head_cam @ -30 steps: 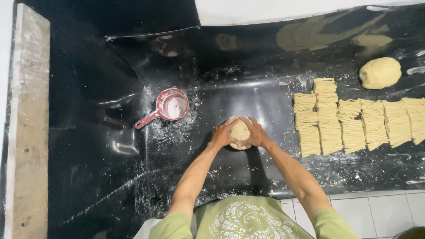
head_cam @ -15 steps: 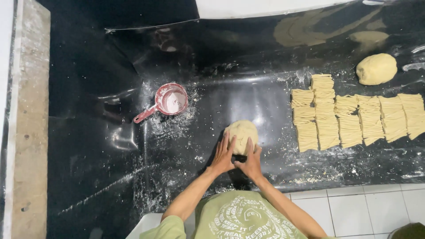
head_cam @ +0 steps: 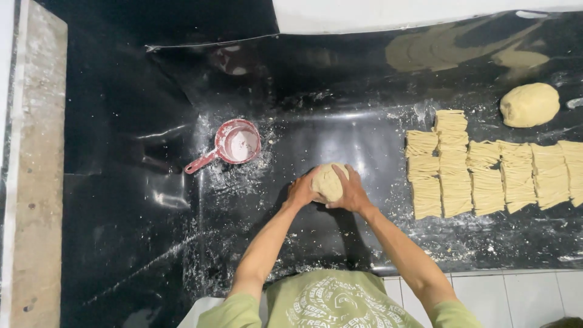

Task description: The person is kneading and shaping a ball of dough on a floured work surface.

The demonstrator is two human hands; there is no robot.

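Head view shows your left hand (head_cam: pixel 302 191) and right hand (head_cam: pixel 354 195) cupped around one dough ball (head_cam: pixel 328 181), which sits on the floured black worktop (head_cam: pixel 152 243) near its middle. Each grip is curled narrow against a side of the ball, the left from the left flank and the right from the right flank, with the fingers wrapping toward the far side. Both forearms reach forward and converge on the ball, elbows held apart and close to your body.

Judged by the layout, part of the work is done: rows of cut noodle bundles (head_cam: pixel 486 173) lie flat on the right side of the worktop, well apart from your hands. A second dough ball (head_cam: pixel 529 104) rests untouched beyond them at the far right, so at least two portions appear unprocessed. The ball in your hands is rounded and thick, not yet flattened or cut.

A pink scoop (head_cam: pixel 234 144) holding white flour stands to the left of the ball, near your left hand but not touching it, with loose flour scattered around it
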